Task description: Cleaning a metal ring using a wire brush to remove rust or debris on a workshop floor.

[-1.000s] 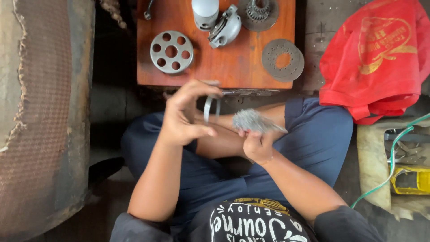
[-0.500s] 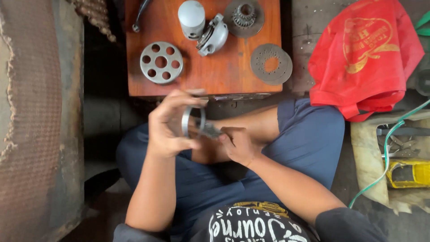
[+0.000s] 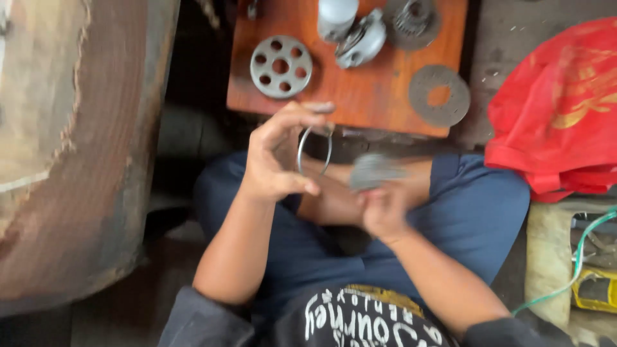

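Left hand, grip tight on thin metal ring. Just right, right hand, grip on blurry grey pad. Above, on table: holed disc, flat ring. Far right, red bag.

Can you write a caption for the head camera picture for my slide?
Seated person's left hand holds a thin metal ring, right hand a blurred grey piece, before a wooden board.

Beyond our fingertips sits a low orange wooden bench; dark concrete floor around it, daylight from above.
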